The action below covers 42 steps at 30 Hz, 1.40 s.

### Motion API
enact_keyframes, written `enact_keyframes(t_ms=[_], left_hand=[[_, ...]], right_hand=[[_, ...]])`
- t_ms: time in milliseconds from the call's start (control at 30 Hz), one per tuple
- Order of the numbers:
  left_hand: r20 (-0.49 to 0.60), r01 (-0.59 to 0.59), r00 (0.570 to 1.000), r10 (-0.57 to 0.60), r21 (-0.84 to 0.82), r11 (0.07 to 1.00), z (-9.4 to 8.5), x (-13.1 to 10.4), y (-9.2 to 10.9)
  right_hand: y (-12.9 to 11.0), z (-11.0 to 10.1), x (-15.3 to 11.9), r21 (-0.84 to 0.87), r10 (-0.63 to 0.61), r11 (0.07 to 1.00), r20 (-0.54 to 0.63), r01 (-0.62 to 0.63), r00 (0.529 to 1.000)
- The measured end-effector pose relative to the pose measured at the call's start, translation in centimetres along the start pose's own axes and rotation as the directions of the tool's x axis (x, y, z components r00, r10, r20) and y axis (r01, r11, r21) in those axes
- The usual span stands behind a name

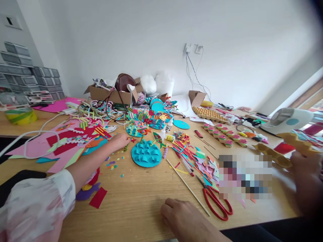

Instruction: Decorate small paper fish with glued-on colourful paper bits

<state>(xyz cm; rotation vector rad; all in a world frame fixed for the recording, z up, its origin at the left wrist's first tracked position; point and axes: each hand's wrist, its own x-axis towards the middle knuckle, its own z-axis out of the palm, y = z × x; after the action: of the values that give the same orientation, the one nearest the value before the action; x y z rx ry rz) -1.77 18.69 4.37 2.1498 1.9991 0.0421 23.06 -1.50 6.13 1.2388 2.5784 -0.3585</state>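
My left hand (186,220) rests palm down on the wooden table (141,205) near its front edge and holds nothing. It lies just left of red-handled scissors (217,201) and the near end of a thin wooden stick (188,188). At the far right my right hand (304,171) grips a yellow-brown egg-carton cutout (274,156); the hand is dark and partly cut off by the frame. A teal paper disc with raised flaps (146,154) lies mid-table.
A co-worker's arm in a white sleeve (37,201) reaches in from the left, its hand (122,140) by the coloured paper sheets (63,144). Paper strips (191,154), teal fish discs (151,119), glue bottles (169,125), egg trays (209,114), cardboard boxes (111,94) and a glue gun (287,121) crowd the table.
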Motion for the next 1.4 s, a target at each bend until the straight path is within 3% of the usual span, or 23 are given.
enact_keyframes(t_ms=[267,400,500,633,700,767,867,967,1067,1133,1300,1400], left_hand=[[0.074,0.057,0.996,-0.06,0.039,0.998,1.0,0.8,0.2],[-0.001,0.041,0.999,-0.041,0.032,0.999,-0.8,-0.3,-0.4],[-0.119,0.008,0.993,-0.007,0.009,1.0,-2.6,-2.5,-0.9],[-0.31,-0.122,0.945,0.102,-0.048,0.991,-3.6,-7.0,0.0],[-0.422,-0.253,0.89,0.171,-0.146,0.956,-3.3,-9.2,1.1],[-0.501,-0.393,0.834,0.234,-0.239,0.888,-2.8,-10.9,2.3],[-0.52,-0.49,0.804,0.289,-0.302,0.818,-2.0,-12.5,3.8],[-0.496,-0.491,0.822,0.28,-0.368,0.789,-1.5,-13.1,4.9],[-0.428,-0.466,0.861,0.276,-0.444,0.765,-0.9,-13.2,5.5],[-0.383,-0.442,0.885,0.266,-0.508,0.739,-0.4,-13.3,5.7],[-0.286,-0.374,0.927,0.243,-0.658,0.653,0.6,-13.6,6.0],[-0.202,-0.304,0.951,0.234,-0.744,0.595,0.6,-13.7,6.1]], right_hand=[[0.2,0.5,0.1,0.023,-0.011,1.0,-0.043,0.012,0.999],[0.3,0.5,0.0,0.039,-0.014,0.999,-0.048,0.016,0.999],[0.4,0.6,-0.2,0.062,-0.003,0.998,-0.066,0.008,0.998],[0.5,-0.1,0.0,0.179,0.062,0.983,-0.181,-0.029,0.982],[0.4,-0.7,0.5,0.318,0.103,0.948,-0.307,0.0,0.946],[0.3,-1.3,1.3,0.475,0.147,0.876,-0.417,0.078,0.897],[0.0,-1.8,3.2,0.72,0.278,0.677,-0.444,0.154,0.852],[-0.5,-1.8,5.3,0.879,0.371,0.385,-0.427,0.282,0.825],[-1.2,-1.8,7.0,0.903,0.42,0.221,-0.43,0.369,0.8],[-1.5,-1.6,7.7,0.893,0.424,0.21,-0.45,0.398,0.786],[-1.9,-0.8,8.6,0.855,0.405,0.283,-0.517,0.435,0.754],[-1.8,-0.6,8.6,0.85,0.383,0.282,-0.525,0.445,0.76]])
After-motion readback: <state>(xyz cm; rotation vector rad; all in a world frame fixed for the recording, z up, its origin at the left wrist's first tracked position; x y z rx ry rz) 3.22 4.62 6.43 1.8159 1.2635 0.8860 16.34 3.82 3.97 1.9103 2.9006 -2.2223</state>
